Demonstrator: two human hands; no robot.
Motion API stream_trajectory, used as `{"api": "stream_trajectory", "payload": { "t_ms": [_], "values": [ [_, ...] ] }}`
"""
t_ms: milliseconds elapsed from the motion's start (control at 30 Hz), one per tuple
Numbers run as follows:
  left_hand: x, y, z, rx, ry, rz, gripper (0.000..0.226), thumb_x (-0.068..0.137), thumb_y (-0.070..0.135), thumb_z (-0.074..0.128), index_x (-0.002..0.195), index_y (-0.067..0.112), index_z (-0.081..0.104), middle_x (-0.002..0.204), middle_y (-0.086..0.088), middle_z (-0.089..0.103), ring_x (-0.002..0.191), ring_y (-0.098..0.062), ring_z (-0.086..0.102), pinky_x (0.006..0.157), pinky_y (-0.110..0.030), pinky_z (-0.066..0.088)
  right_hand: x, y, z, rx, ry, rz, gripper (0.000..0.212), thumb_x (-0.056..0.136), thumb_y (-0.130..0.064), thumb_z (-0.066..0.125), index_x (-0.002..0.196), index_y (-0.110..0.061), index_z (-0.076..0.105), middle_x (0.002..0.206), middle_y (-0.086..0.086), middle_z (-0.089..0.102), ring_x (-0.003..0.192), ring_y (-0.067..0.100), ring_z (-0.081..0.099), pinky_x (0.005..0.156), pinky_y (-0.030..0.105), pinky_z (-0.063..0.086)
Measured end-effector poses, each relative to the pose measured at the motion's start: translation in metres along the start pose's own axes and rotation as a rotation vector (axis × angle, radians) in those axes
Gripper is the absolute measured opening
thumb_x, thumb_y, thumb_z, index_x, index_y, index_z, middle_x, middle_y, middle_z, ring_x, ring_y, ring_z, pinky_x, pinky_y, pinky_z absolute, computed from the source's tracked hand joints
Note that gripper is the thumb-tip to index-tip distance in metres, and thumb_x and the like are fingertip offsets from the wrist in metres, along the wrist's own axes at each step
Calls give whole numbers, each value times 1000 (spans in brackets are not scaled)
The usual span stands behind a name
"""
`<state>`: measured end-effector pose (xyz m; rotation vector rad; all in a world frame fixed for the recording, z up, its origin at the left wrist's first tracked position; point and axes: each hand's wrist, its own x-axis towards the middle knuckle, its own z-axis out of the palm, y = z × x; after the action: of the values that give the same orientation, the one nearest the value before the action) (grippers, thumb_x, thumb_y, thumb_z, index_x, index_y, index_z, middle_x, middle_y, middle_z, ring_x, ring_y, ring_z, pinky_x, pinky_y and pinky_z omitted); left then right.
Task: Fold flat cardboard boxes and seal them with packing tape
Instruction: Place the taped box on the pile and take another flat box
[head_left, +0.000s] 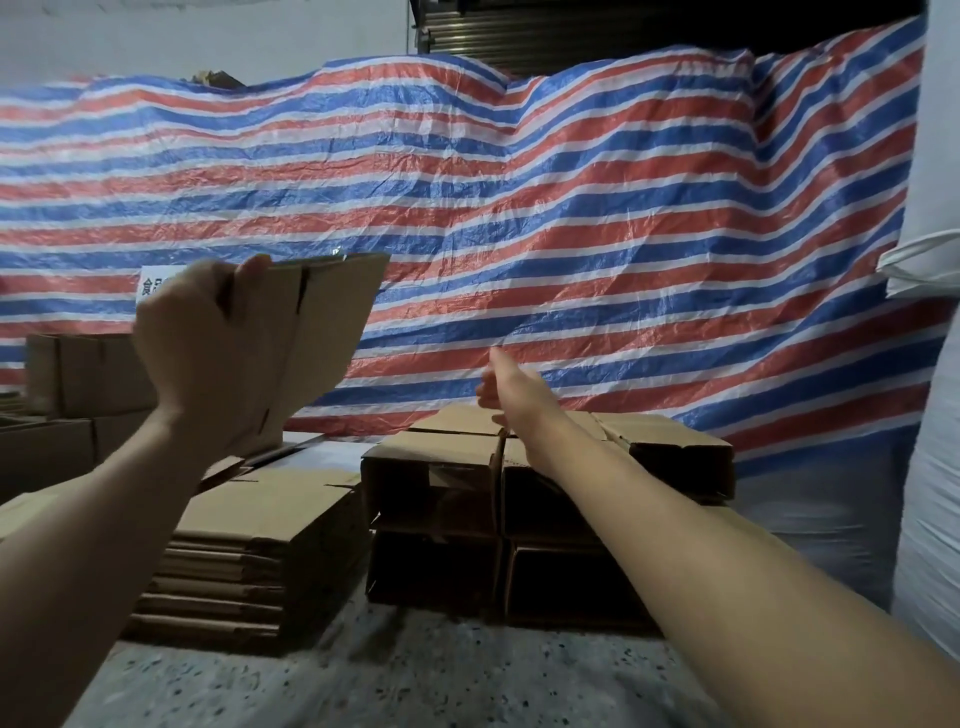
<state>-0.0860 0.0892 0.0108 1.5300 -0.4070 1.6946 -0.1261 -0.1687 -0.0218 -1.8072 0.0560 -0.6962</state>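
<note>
**Up goes one flat box**

Behind everything hangs a big tarp (571, 218) with red, white and blue stripes. Below it, on the gray floor (415, 675), sit folded boxes (519, 499) stacked two high, with their open ends facing us. Just left of them is a pile of flat boxes (249, 561). The left hand (192, 338) is lifted high and grips one flat box (317, 332), fingers curled round its edge, thumb on top. The right hand (506, 387) reaches out over the folded boxes, fingers loose, holding nothing.
</note>
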Motion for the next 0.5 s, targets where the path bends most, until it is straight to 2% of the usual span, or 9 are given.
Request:
{"api": "stream_trajectory", "payload": {
  "t_ms": [67,133,233,267,333,367,400,467,500],
  "values": [
    [6,21,0,-73,-4,11,49,99,46,49,66,11,52,53,2,37,48,-3,40,48,-23,18,6,-14,-7,35,25,-39,44,102,-56,33,88,-21,55,95,2,60,96,21,58,95,45,45],
    [7,41,1,-136,-22,19,56,100,48,49,60,8,47,49,3,34,46,-7,37,49,-29,19,11,-28,-16,57,57,-62,42,101,-60,33,94,-22,50,96,-4,53,93,18,52,93,43,44],
    [3,66,1,-272,-79,46,64,100,47,49,57,-1,46,48,-10,40,45,-27,39,49,-33,28,15,-47,-36,84,154,-122,55,98,-68,35,129,-24,45,120,-3,51,103,17,49,85,37,40],
    [0,73,2,-326,-107,30,65,100,46,50,59,-4,47,50,-15,43,48,-35,41,50,-36,31,15,-52,-44,77,193,-144,63,97,-70,34,137,-23,43,129,-2,51,108,18,52,82,35,41],
    [-6,88,4,-465,-179,-65,66,99,47,51,62,-9,46,54,-22,45,53,-41,42,52,-42,35,14,-60,-62,76,242,-176,72,94,-73,34,144,-22,40,137,-1,52,113,18,55,81,32,43],
    [-8,94,5,-546,-224,-135,65,98,47,52,62,-6,45,54,-20,43,52,-38,40,51,-41,33,12,-62,-72,79,260,-181,73,94,-74,36,143,-21,43,133,-2,55,107,15,56,81,30,43],
    [-11,99,7,-619,-266,-213,61,97,48,52,60,0,45,50,-9,41,49,-31,37,50,-36,30,9,-64,-83,74,284,-184,71,94,-73,39,139,-20,47,127,-4,58,100,12,57,78,28,43],
    [-15,105,11,-699,-330,-358,54,96,51,53,58,15,40,44,11,33,46,-13,33,50,-28,26,0,-64,-104,64,321,-184,59,92,-72,46,124,-23,58,111,-9,65,92,8,59,69,23,43],
    [-17,107,14,-737,-368,-426,51,95,52,53,59,18,40,45,12,34,48,-11,35,52,-27,29,-5,-63,-114,62,321,-178,52,92,-71,49,114,-25,61,104,-11,66,89,8,61,66,22,44]
  ]
}}
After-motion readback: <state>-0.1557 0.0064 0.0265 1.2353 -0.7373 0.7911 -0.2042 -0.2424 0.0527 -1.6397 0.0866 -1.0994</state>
